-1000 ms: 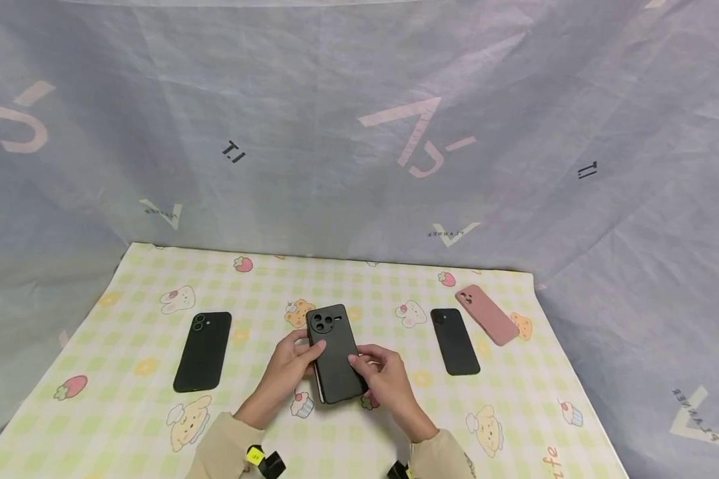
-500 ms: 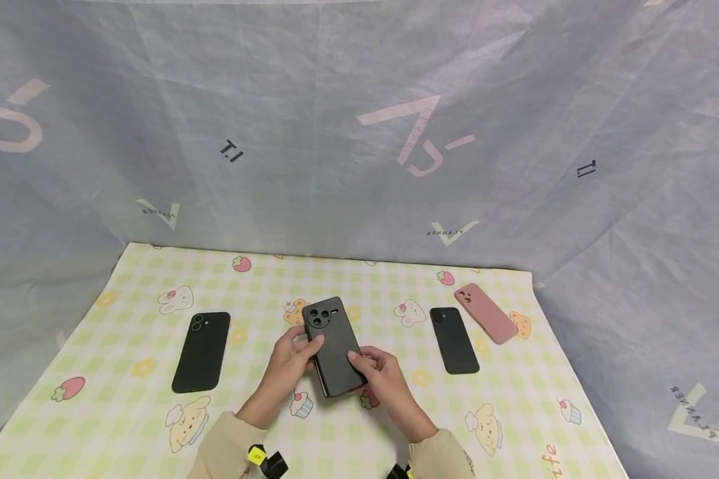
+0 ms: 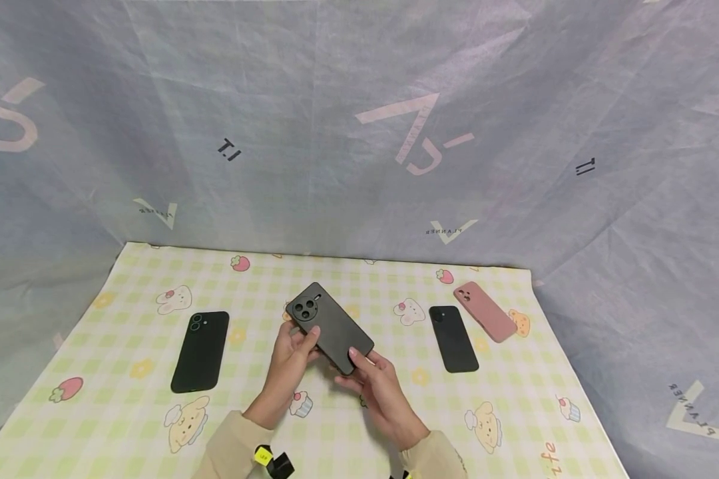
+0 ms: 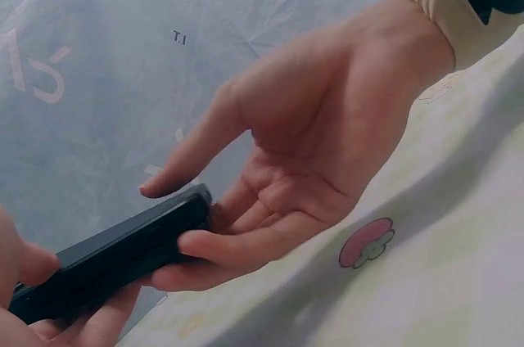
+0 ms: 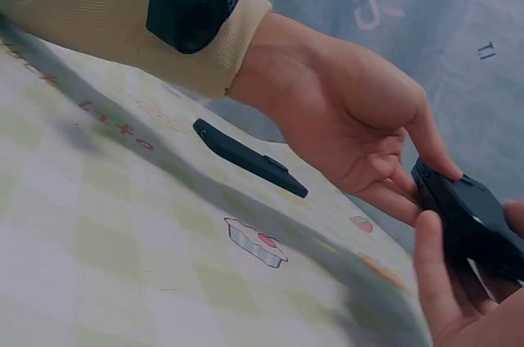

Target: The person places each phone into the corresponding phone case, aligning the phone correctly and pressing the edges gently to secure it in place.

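Above the middle of the table, both hands hold a dark grey phone (image 3: 335, 326), its round camera bump up at the far left end. My left hand (image 3: 289, 359) grips the left edge near that bump, thumb on the back and fingers underneath. At the near right corner my right hand (image 3: 386, 396) pinches it, thumb on top. In the left wrist view, the right hand's fingers (image 4: 237, 249) curl below the phone's end. Seen from the right wrist, the phone (image 5: 467, 208) lies between both hands, its underside partly hidden.
A black phone (image 3: 200, 352) with two lenses lies at the left of the checked tablecloth (image 3: 126, 412). To the right lie a smaller black phone (image 3: 454, 339) and a pink phone case (image 3: 485, 313). A grey printed curtain (image 3: 311, 133) hangs behind the table.
The held phone has been raised slightly and turned so its camera end points further left. The right hand's fingers have shifted towards its lower corner. Things on the table stay put.
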The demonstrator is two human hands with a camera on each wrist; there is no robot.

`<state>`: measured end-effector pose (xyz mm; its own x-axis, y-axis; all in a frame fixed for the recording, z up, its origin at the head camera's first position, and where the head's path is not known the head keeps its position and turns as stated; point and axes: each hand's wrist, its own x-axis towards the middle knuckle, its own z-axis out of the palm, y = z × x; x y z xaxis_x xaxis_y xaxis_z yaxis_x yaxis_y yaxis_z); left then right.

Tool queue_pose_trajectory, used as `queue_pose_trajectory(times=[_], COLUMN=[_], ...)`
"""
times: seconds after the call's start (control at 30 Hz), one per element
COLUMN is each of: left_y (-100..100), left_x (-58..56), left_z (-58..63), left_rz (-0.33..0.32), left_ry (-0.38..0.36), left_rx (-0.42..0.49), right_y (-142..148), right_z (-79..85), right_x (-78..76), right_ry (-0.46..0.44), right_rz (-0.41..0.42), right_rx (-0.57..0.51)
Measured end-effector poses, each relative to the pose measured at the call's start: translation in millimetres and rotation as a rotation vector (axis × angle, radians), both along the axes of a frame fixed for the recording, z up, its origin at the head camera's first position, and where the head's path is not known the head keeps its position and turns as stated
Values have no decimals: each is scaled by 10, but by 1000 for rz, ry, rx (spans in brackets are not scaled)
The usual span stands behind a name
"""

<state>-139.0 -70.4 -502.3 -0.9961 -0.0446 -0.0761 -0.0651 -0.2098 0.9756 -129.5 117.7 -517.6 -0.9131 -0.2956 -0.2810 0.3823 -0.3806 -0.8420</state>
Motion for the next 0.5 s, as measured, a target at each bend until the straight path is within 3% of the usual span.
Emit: queue_pose_trajectory(times=[0.1,0.27,0.5], left_y=[10,31,53], left_x=[-1,-1,15], left_z=[-13,-29,-48], left_rz=[-1,13,31], left_ry=[13,8,-11], left_rx=[42,40,37], right_y=[-10,-12,49], right_z=[3,-10,-18], right_x=[7,-1,-27], right_ry=[9,55,106], right_rz=[-28,-61,-37], right_rx=[-4,39,86])
